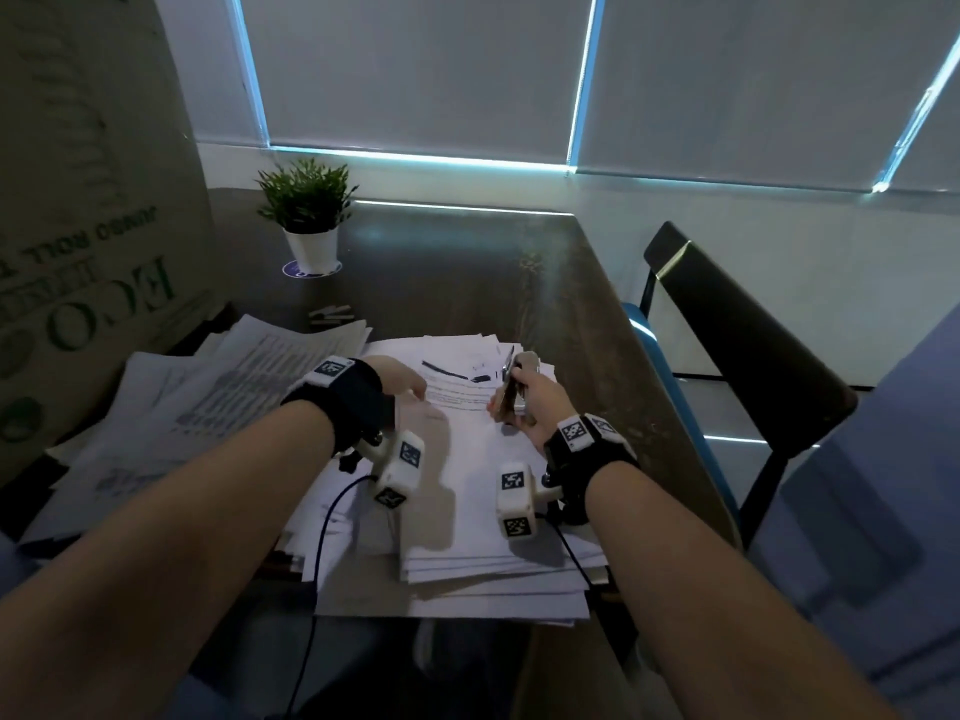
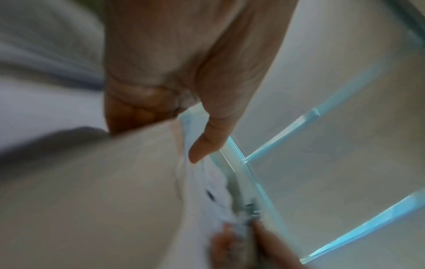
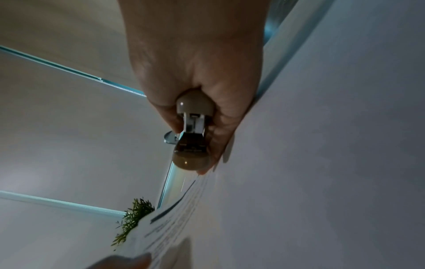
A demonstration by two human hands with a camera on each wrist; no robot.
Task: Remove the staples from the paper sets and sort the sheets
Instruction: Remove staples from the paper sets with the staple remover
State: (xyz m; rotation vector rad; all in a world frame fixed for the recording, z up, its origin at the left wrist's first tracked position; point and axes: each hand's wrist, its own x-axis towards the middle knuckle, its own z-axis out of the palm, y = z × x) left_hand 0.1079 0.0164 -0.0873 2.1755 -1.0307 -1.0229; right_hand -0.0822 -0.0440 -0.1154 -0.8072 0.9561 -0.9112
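The right hand is wrapped around a small beige stapler just right of the frame's middle, fingers curled along its body and its metal end tilted down toward the printed sheet. This looks like a grip chosen so the tool's tip can work under a staple (the staple itself is too small to make out). The left hand, a little left of centre, lies on the top sheet with its fingers bent and the thumb stretched out along the paper's edge. Whether it pinches the sheet or only presses it flat I cannot tell, since the left wrist view is badly blurred. Either way it seems to be there to steady the paper.

The paper sets lie in a thick white stack across the lower middle of the frame, directly under both hands. A second, looser spread of printed sheets fans out at the left, probably the sorted pile.

Both piles rest on a dark wooden tabletop. Toward the upper left stands a small green plant in a white pot, with a short strip of staples lying between it and the papers. A large cardboard box fills the left edge, a black chair stands at the right, and grey window blinds with thin lines of daylight close the dim room.
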